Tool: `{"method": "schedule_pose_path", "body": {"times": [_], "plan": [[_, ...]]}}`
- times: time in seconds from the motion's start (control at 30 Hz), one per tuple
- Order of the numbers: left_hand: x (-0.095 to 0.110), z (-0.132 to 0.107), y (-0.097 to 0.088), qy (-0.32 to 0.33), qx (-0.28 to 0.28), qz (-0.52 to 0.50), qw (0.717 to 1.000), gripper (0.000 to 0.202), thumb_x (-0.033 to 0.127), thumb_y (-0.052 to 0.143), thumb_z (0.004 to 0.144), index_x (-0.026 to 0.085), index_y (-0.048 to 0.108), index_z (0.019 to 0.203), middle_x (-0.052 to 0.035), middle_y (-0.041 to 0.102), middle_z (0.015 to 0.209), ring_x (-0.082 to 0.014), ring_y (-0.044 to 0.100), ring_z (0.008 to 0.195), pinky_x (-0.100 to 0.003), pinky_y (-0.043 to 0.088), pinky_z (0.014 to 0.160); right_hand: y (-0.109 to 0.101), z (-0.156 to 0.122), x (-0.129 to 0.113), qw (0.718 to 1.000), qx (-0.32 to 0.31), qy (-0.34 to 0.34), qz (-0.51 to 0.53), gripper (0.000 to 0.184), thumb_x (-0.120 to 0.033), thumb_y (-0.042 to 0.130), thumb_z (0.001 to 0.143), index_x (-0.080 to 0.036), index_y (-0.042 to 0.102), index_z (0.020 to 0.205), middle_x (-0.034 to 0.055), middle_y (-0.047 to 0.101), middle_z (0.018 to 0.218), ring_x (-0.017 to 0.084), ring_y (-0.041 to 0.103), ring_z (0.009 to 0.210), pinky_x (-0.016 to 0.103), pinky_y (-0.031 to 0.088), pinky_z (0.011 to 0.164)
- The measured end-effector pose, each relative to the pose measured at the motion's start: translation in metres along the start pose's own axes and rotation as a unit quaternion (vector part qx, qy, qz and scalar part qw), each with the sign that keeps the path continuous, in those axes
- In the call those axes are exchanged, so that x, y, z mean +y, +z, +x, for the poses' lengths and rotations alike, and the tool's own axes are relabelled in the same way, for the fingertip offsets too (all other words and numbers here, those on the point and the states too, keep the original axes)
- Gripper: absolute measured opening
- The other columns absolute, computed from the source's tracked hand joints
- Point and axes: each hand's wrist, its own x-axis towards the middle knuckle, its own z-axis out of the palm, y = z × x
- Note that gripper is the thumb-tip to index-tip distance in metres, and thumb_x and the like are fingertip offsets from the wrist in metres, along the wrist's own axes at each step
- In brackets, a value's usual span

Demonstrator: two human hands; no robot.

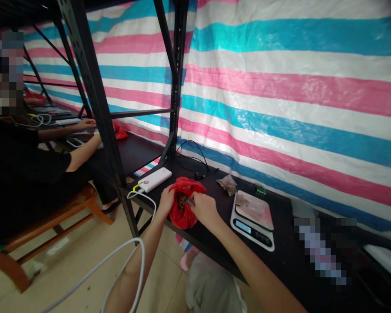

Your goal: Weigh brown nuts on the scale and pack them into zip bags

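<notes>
A red plastic bag stands open at the front edge of the black table, with small brown pieces inside. My left hand is closed on the left rim of the bag. At the bag's mouth, my right hand is closed around a small grey scoop-like thing, largely hidden by the fingers. Right of my hands lies a white kitchen scale with a lit display; a small clear bag with brownish contents rests on its plate. Another small clear bag with brown contents lies behind the scale.
A white power bank with a white cable lies left of the red bag. Black cables and a small green part are farther back. A black metal post stands at left, with another person seated beyond it.
</notes>
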Motion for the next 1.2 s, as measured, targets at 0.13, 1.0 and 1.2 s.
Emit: {"method": "schedule_pose_path", "body": {"times": [0.13, 1.0, 1.2], "plan": [[0.009, -0.002, -0.003, -0.004, 0.003, 0.013, 1.0, 0.03, 0.022, 0.045, 0.07, 0.012, 0.067, 0.089, -0.0089, 0.069, 0.093, -0.0242, 0.061, 0.088, -0.038, 0.044, 0.086, 0.002, 0.0, 0.001, 1.0, -0.004, 0.002, 0.007, 0.018, -0.027, 0.055, 0.079, -0.02, 0.053, 0.096, 0.0072, 0.065, 0.094, 0.021, 0.061, 0.088, 0.028, 0.043, 0.067], [0.024, -0.013, -0.013, 0.065, 0.077, 0.196, 0.976, 0.039, 0.023, 0.048, 0.075, 0.014, 0.049, 0.113, -0.0125, 0.06, 0.108, -0.0251, 0.057, 0.101, -0.042, 0.04, 0.092, 0.03, 0.0, 0.022, 0.891, 0.086, -0.039, 0.445, 0.028, -0.018, 0.06, 0.072, -0.019, 0.056, 0.1, 0.0038, 0.066, 0.099, 0.015, 0.062, 0.091, 0.029, 0.045, 0.084], [0.059, -0.053, 0.002, 0.243, 0.099, 0.351, 0.899, 0.048, 0.023, 0.049, 0.079, 0.01, 0.039, 0.124, -0.0205, 0.035, 0.134, -0.0318, 0.031, 0.127, -0.05, 0.029, 0.101, 0.003, -0.021, 0.066, 0.87, 0.141, -0.032, 0.47, 0.034, -0.03, 0.063, 0.072, -0.019, 0.056, 0.104, 0.0064, 0.063, 0.107, 0.019, 0.059, 0.098, 0.034, 0.044, 0.086]]}}
